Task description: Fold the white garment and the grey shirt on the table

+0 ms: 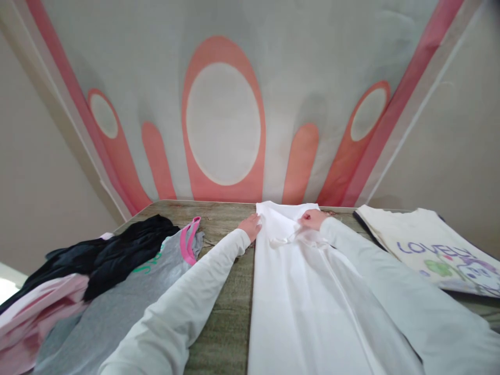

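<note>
A white garment (297, 302) lies lengthwise on the wood-grain table, its upper end near the far edge. Its right side is partly folded inward, with loose creases near the top. My right hand (312, 219) is closed on the white fabric close to the upper right corner. At the upper left edge of the garment, my left hand (250, 226) rests with fingers stretched flat on the cloth. White sleeves cover both my forearms, and the right one hides part of the garment's right side.
Left on the table (222, 317) lie a grey shirt (128, 307) with a pink neckband, a black garment (121, 250) and a pink garment (47, 312). To the right sits a folded cream shirt (410, 229) lettered "LOVELY". A patterned backdrop (222, 120) rises behind the far edge.
</note>
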Motion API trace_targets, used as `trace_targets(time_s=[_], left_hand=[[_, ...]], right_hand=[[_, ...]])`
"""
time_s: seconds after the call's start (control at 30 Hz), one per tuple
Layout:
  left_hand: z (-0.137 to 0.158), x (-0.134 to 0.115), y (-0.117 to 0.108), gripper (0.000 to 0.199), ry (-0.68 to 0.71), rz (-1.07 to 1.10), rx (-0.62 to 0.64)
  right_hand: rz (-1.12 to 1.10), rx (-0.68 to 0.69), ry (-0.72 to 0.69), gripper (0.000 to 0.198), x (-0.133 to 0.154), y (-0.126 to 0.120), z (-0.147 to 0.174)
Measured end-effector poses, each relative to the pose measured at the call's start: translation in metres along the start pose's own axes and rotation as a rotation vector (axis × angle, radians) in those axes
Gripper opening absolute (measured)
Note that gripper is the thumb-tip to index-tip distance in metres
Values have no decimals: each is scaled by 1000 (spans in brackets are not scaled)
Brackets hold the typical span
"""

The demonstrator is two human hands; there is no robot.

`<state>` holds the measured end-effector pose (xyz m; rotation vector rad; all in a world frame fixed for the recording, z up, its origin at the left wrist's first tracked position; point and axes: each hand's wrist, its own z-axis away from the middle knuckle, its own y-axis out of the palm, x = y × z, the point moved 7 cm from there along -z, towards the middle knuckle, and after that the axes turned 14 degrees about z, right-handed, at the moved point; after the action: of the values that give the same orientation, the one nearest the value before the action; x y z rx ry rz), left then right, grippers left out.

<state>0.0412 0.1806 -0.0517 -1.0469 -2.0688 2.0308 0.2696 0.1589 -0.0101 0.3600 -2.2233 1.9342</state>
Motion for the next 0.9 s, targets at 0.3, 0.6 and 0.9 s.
trace_targets(time_s=[0.3, 0.6, 0.9], left_hand=[[-44, 29, 9, 43, -113, 19, -109], [-80, 46, 0, 43, -141, 124, -217], [-103, 70, -15, 29, -165, 232, -352]], right_hand=[[-36, -80, -19, 25, -4, 39, -8], [-223, -188, -96, 18, -2, 32, 0], [-600, -134, -90, 18, -5, 38, 0]])
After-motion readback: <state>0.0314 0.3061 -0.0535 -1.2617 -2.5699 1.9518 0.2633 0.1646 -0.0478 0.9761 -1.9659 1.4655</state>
